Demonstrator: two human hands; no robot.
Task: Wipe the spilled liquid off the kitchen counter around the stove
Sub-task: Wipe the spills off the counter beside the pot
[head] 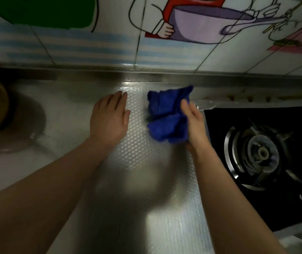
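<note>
Forearms reach over the worktop (139,153): left hand (109,120) lies flat, fingers straight, likely bracing; right hand (194,123) grips the cloth (166,114) beside the stove (256,153) for wiping.

Single head-worn wide-angle view, looking steeply down and forward onto the worktop (137,162) at close range. Tiled wall (165,52) runs across the top of frame; the stove (256,153) sits right of the worktop, cut by the frame edge.
</note>
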